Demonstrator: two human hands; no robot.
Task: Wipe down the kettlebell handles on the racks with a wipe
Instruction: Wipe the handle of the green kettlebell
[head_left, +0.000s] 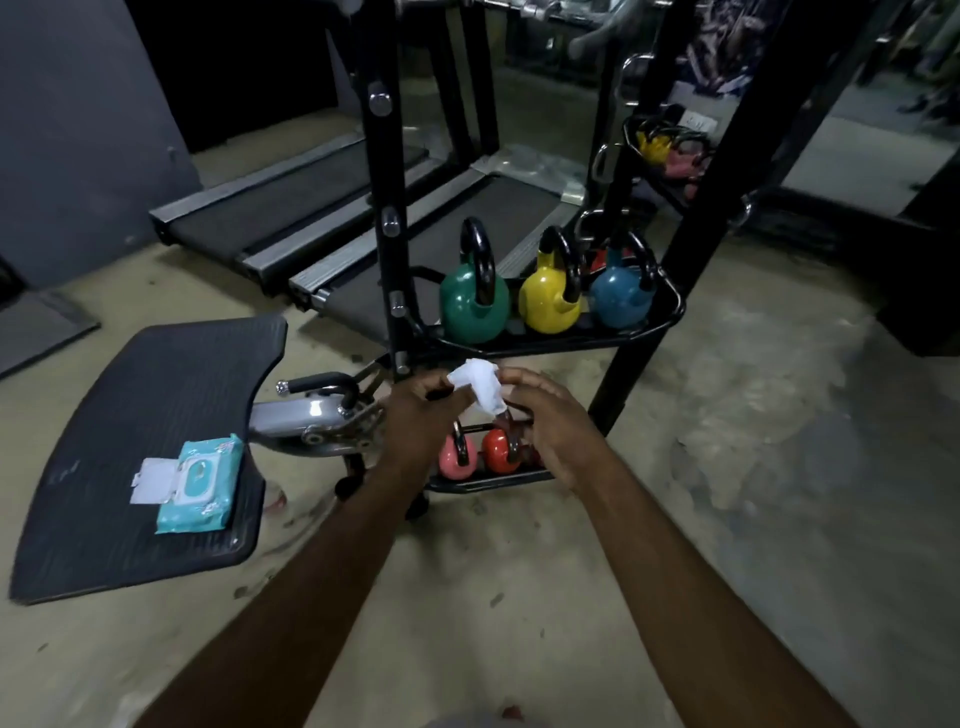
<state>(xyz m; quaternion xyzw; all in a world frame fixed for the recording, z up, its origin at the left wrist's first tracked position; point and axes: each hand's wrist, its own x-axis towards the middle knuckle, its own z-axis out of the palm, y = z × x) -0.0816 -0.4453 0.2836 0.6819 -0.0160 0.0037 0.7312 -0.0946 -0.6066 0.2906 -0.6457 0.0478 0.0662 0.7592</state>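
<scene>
Bare concrete floor (753, 441) in a gym, treadmills (291, 228) far left. At the black rack (387, 218), the left hand (415, 415) and right hand (550, 431) each pinch the white wipe (478, 384) between them, above the pink kettlebell (456, 460) and red kettlebell (497, 453) on the low shelf. The print on the wipe pack (200, 486), near left, is unreadable.

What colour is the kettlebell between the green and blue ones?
The kettlebell is yellow; the head view shows it best.
</scene>
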